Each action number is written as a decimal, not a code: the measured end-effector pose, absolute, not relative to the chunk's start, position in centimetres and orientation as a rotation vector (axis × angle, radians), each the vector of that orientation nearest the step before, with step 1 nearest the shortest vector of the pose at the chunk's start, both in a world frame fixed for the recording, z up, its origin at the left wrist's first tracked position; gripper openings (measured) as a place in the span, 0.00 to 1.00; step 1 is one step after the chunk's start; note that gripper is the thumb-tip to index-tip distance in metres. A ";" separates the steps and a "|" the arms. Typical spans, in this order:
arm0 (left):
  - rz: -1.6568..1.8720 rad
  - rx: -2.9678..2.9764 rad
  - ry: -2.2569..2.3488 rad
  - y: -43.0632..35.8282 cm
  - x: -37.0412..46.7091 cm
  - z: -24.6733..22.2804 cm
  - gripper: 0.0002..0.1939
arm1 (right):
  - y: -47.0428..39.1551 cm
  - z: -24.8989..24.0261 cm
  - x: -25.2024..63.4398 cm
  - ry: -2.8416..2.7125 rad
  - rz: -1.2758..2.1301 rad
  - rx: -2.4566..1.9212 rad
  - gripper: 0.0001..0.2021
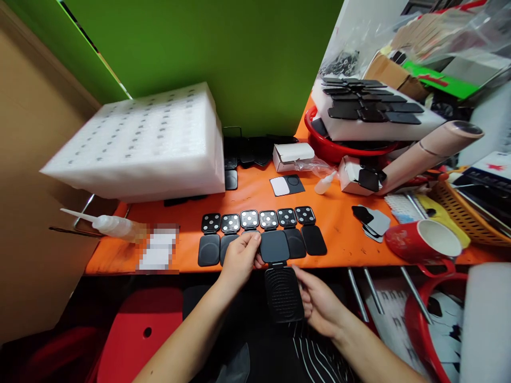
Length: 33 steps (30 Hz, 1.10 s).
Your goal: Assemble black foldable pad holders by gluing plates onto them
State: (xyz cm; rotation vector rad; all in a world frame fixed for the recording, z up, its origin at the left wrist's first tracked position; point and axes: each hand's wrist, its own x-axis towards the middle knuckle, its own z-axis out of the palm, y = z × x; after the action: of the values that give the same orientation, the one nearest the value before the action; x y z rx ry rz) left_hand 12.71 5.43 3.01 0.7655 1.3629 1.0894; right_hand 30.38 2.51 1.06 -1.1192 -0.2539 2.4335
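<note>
A black two-panel hinged piece (284, 295) is held at the table's front edge, its smooth panel on top and its ridged panel hanging below. My left hand (241, 256) pinches the left side of the smooth panel between thumb and fingers. On the right edge of the ridged panel, my right hand (319, 303) has its fingers closed. Just beyond lies a row of several similar hinged pieces (209, 250), unfolded flat, their upper panels dotted with silvery round spots. The held piece and my left hand partly cover the row's middle.
A white foam block (159, 143) stands at the left on the orange table (247, 197). A small dropper bottle (325, 183), a white box (293, 156) and a red mug (423, 242) sit farther right. A larger nozzle bottle (120, 227) lies left. A red basin (331, 151) holds foam and black pieces.
</note>
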 end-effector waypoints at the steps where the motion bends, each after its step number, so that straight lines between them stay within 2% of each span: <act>1: 1.095 0.772 1.360 5.5 12.7 2.9 0.19 | 1.5 0.7 30.6 -0.144 2.568 -1.058 0.19; 4: 1.128 0.791 1.350 5.5 13.1 2.7 0.19 | -0.9 0.3 30.9 0.025 2.840 -0.774 0.14; 8: 1.117 0.943 1.359 6.4 13.5 2.3 0.21 | -1.3 0.8 30.5 0.047 2.703 -0.678 0.14; 11: 1.022 1.289 1.564 8.7 12.8 1.8 0.23 | 1.0 1.5 30.6 -0.055 2.328 -0.930 0.19; 14: 0.962 1.454 1.775 12.5 11.1 1.2 0.17 | 4.9 2.3 32.1 -0.331 1.758 -1.155 0.21; 18: 0.781 1.508 2.051 17.6 9.4 0.3 0.25 | 10.4 2.9 35.5 -0.558 1.178 -1.228 0.22; 21: 0.629 1.500 2.204 20.2 9.2 -0.2 0.31 | 14.3 2.5 38.0 -0.527 0.944 -1.262 0.23; 27: 0.447 1.552 2.327 21.8 9.6 -0.5 0.34 | 21.0 2.1 41.2 -0.379 0.876 -1.315 0.22; 33: 0.459 1.766 2.297 20.9 9.7 -0.8 0.28 | 20.3 1.4 41.1 -0.318 0.898 -1.286 0.18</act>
State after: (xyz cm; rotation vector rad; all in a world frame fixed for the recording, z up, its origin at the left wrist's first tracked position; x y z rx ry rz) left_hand 9.67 20.88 -0.77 1.7660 2.2972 0.4593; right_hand 41.14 20.33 1.44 -1.2856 -0.3182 0.8976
